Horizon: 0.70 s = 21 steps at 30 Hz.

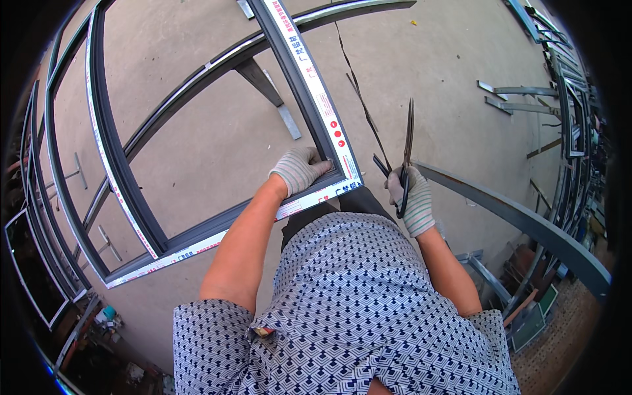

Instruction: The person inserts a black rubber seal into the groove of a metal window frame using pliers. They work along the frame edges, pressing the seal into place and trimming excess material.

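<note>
Two gloved hands are yours. Your left hand lies with bent fingers on the inner corner of one dark window frame with white protective tape, resting on a metal stand. Your right hand is closed around the handles of one pair of scissors, blades pointing up, just right of that corner. One thin black strip runs up from the scissors; its lower end is hard to see. Concrete floor lies below, and more frames stand at the right.

Grey knit work gloves with striped cuffs, short-sleeved blue-and-white geometric patterned shirt
</note>
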Available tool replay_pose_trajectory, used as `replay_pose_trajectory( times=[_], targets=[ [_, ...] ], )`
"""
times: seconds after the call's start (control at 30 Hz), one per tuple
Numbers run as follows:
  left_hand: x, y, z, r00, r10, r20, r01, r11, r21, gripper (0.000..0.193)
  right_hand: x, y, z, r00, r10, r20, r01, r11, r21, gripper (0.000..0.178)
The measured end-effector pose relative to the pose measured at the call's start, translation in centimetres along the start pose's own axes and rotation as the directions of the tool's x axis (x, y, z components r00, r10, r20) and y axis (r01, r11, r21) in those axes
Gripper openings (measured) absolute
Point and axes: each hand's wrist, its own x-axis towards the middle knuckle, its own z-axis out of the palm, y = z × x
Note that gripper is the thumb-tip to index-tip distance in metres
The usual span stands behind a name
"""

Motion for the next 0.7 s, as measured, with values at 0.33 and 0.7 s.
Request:
replay_pose_trajectory(
  times=[0.33,0.7],
  targets=[
    [0.5,-1.2,0.1,0.999,-0.031,-0.019,0.026,0.977,-0.211,0.041,-0.9,-0.9,-0.1,1.0,-0.012,-0.004,0.012,1.0,0.015,0.011],
    [4.7,-2.1,-4.7,0.914,-0.165,-0.37,-0.091,0.806,-0.585,0.035,-1.6,-0.3,0.6,1.0,-0.024,0.013,0.024,1.0,0.007,0.015]
  ],
)
